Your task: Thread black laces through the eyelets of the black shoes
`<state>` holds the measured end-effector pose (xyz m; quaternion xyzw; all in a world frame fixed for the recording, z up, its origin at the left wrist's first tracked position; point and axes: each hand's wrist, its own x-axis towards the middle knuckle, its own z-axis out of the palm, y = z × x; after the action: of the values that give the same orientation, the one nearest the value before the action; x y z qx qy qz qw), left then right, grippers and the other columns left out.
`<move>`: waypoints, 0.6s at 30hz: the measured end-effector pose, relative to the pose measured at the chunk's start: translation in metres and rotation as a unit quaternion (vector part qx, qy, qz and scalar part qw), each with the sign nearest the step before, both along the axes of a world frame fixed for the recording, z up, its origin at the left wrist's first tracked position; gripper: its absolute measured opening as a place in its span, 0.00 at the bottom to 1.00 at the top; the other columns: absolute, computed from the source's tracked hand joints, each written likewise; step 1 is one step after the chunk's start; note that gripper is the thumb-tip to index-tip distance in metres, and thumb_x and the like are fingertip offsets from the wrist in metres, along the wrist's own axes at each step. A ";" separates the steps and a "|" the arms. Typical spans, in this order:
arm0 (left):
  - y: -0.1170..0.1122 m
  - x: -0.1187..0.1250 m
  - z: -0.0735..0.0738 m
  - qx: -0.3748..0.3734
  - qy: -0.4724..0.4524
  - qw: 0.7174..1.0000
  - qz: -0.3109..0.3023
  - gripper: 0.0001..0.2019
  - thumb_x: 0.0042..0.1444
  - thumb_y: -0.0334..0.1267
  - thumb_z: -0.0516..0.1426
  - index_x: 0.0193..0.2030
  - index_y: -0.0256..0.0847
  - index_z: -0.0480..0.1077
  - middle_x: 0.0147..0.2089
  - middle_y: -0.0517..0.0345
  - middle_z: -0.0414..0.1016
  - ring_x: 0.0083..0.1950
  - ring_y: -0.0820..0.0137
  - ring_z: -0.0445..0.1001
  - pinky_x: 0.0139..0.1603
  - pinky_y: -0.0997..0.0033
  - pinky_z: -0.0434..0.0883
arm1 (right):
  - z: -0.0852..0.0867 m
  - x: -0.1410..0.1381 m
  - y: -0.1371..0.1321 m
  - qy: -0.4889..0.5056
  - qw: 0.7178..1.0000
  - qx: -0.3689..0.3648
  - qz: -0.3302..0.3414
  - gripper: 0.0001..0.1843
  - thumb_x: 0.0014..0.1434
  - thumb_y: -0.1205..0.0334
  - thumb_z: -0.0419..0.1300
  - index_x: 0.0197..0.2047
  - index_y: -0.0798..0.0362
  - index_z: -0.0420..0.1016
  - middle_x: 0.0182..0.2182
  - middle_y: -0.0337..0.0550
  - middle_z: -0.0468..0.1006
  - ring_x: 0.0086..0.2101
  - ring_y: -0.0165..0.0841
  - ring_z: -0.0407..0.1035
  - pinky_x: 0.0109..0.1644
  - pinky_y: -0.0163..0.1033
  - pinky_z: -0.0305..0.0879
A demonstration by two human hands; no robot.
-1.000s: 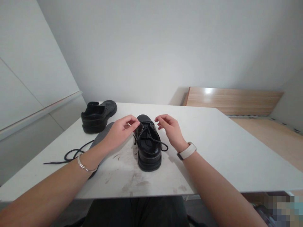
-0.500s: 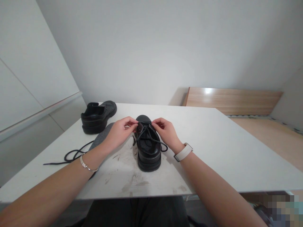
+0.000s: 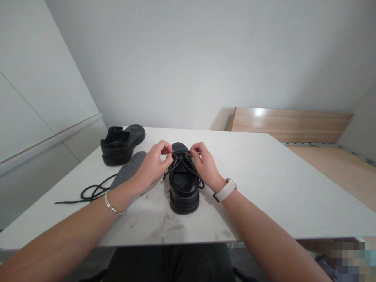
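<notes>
A black leather shoe (image 3: 184,192) stands upright on the white table, heel toward me and toe pointing away. Its black shoelace (image 3: 180,151) stretches across the front, over the lacing flaps. My left hand (image 3: 155,162) pinches the lace at the shoe's left side between thumb and fingers. On the other side my right hand (image 3: 204,162) pinches the lace too. The loose lace ends cross over the shoe's opening and hang down on both sides. Fingers partly hide the eyelets.
Another black shoe (image 3: 117,147), without a lace, stands at the back left. Beside my left forearm lie a grey insole (image 3: 127,170) and a loose black lace (image 3: 85,194). The white table (image 3: 264,184) has dirt smudges near its front edge. A wooden headboard (image 3: 288,123) is behind at right.
Both hands have lifted slightly, and the lace between them is now drawn straighter across the shoe. My left wrist has shifted a little to the right.
</notes>
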<state>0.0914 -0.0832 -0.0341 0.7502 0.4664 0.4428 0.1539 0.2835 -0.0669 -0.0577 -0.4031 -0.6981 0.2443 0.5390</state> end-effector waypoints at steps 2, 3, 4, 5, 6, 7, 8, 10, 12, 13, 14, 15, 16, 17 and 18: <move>0.001 0.000 0.000 -0.012 -0.032 0.999 -0.023 0.04 0.56 0.35 0.53 0.39 0.42 0.63 0.38 0.58 0.68 0.41 0.67 0.69 0.45 0.66 0.67 | 0.002 0.000 -0.001 0.006 1.000 0.006 -0.011 0.04 0.65 0.60 0.53 0.37 0.49 0.66 0.33 0.41 0.72 0.37 0.36 0.67 0.45 0.43 0.62; 0.002 0.000 0.000 -0.014 -0.044 0.998 -0.034 0.05 0.55 0.35 0.54 0.39 0.42 0.62 0.38 0.58 0.67 0.41 0.68 0.68 0.45 0.67 0.67 | 0.003 0.000 -0.001 0.010 1.000 0.008 -0.016 0.04 0.64 0.60 0.55 0.37 0.49 0.66 0.33 0.40 0.72 0.36 0.35 0.67 0.44 0.43 0.62; 0.002 -0.002 0.000 -0.013 -0.052 0.998 -0.041 0.06 0.54 0.34 0.54 0.39 0.41 0.62 0.37 0.59 0.66 0.40 0.68 0.68 0.45 0.67 0.67 | 0.004 0.000 -0.001 0.014 1.000 0.010 -0.020 0.03 0.62 0.60 0.57 0.37 0.49 0.65 0.32 0.39 0.71 0.35 0.35 0.67 0.44 0.43 0.62; 0.003 -0.003 0.000 -0.009 -0.057 0.998 -0.040 0.07 0.53 0.33 0.55 0.39 0.41 0.62 0.37 0.59 0.66 0.40 0.68 0.67 0.45 0.67 0.66 | 0.004 -0.001 -0.002 0.018 1.000 0.012 -0.023 0.05 0.61 0.61 0.59 0.38 0.49 0.65 0.32 0.39 0.70 0.35 0.34 0.66 0.43 0.42 0.62; 0.004 -0.005 0.001 -0.004 -0.058 0.998 -0.032 0.07 0.52 0.33 0.55 0.39 0.41 0.62 0.36 0.60 0.66 0.39 0.68 0.67 0.45 0.67 0.66 | 0.005 -0.001 -0.001 0.021 0.999 0.014 -0.027 0.06 0.59 0.61 0.60 0.38 0.49 0.65 0.32 0.38 0.70 0.34 0.34 0.66 0.43 0.42 0.62; 0.005 -0.006 0.001 0.001 -0.057 0.998 -0.017 0.08 0.51 0.32 0.55 0.39 0.41 0.62 0.36 0.60 0.66 0.39 0.68 0.67 0.45 0.67 0.66 | 0.005 0.000 -0.001 0.024 0.999 0.017 -0.033 0.07 0.57 0.62 0.61 0.38 0.49 0.65 0.32 0.38 0.69 0.33 0.33 0.65 0.42 0.42 0.62; 0.005 -0.008 0.002 0.005 -0.051 0.999 0.002 0.08 0.51 0.32 0.55 0.39 0.41 0.63 0.37 0.59 0.67 0.39 0.68 0.68 0.44 0.67 0.66 | 0.005 0.000 -0.001 0.029 0.999 0.020 -0.041 0.08 0.56 0.63 0.61 0.38 0.49 0.65 0.32 0.37 0.69 0.33 0.33 0.65 0.42 0.42 0.62; 0.006 -0.011 0.003 0.020 -0.024 0.999 0.043 0.09 0.50 0.31 0.55 0.39 0.42 0.65 0.37 0.59 0.69 0.39 0.67 0.69 0.45 0.66 0.67 | 0.006 0.001 -0.001 0.037 0.997 0.030 -0.065 0.08 0.55 0.66 0.61 0.37 0.49 0.65 0.32 0.37 0.69 0.32 0.33 0.64 0.41 0.42 0.62; 0.006 -0.013 0.003 0.043 0.012 0.997 0.071 0.09 0.51 0.31 0.55 0.40 0.42 0.67 0.36 0.58 0.70 0.40 0.66 0.69 0.46 0.65 0.67 | 0.007 0.004 0.000 0.039 0.994 0.046 -0.090 0.08 0.54 0.69 0.59 0.37 0.49 0.65 0.31 0.38 0.69 0.32 0.33 0.64 0.42 0.42 0.62; 0.007 -0.014 0.003 0.052 0.024 0.996 0.074 0.07 0.52 0.31 0.55 0.39 0.41 0.68 0.36 0.57 0.70 0.40 0.65 0.70 0.46 0.64 0.67 | 0.008 0.005 0.000 0.041 0.992 0.055 -0.101 0.08 0.54 0.70 0.58 0.36 0.49 0.65 0.31 0.38 0.69 0.33 0.33 0.64 0.42 0.42 0.62; 0.008 -0.015 0.003 0.056 0.027 0.996 0.070 0.05 0.53 0.33 0.55 0.38 0.41 0.70 0.36 0.57 0.71 0.40 0.65 0.70 0.46 0.64 0.68 | 0.009 0.007 0.000 0.048 0.991 0.063 -0.112 0.08 0.54 0.70 0.57 0.37 0.49 0.65 0.31 0.38 0.69 0.33 0.33 0.64 0.42 0.42 0.61; 0.008 -0.016 0.004 0.051 0.018 0.997 0.057 0.04 0.55 0.34 0.55 0.37 0.41 0.70 0.36 0.56 0.72 0.40 0.65 0.71 0.46 0.64 0.68 | 0.011 0.008 0.000 0.059 0.988 0.070 -0.122 0.08 0.54 0.70 0.56 0.37 0.49 0.66 0.31 0.38 0.69 0.33 0.33 0.64 0.42 0.42 0.61; 0.009 -0.017 0.004 0.036 0.000 0.999 0.038 0.05 0.57 0.37 0.55 0.36 0.40 0.71 0.36 0.55 0.73 0.40 0.65 0.72 0.47 0.64 0.68 | 0.012 0.010 0.000 0.074 0.986 0.074 -0.132 0.07 0.55 0.69 0.57 0.37 0.49 0.66 0.31 0.38 0.69 0.33 0.33 0.64 0.42 0.42 0.61; 0.009 -0.017 0.005 0.011 -0.027 0.999 0.013 0.06 0.58 0.39 0.56 0.36 0.39 0.72 0.37 0.54 0.74 0.40 0.65 0.73 0.47 0.64 0.69 | 0.014 0.011 0.000 0.092 0.983 0.078 -0.141 0.05 0.57 0.68 0.57 0.37 0.49 0.66 0.30 0.38 0.68 0.33 0.33 0.63 0.42 0.41 0.61; 0.009 -0.018 0.006 -0.017 -0.057 0.998 -0.013 0.08 0.59 0.41 0.56 0.36 0.39 0.72 0.38 0.53 0.76 0.41 0.65 0.74 0.48 0.64 0.69 | 0.016 0.012 0.001 0.111 0.980 0.080 -0.148 0.04 0.58 0.66 0.58 0.37 0.49 0.66 0.30 0.37 0.68 0.33 0.33 0.64 0.42 0.41 0.61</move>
<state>0.0735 -0.0738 -0.0282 0.7269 0.4546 0.4749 0.1986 0.2958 -0.0660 -0.0418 -0.4276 -0.5838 0.1490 0.6739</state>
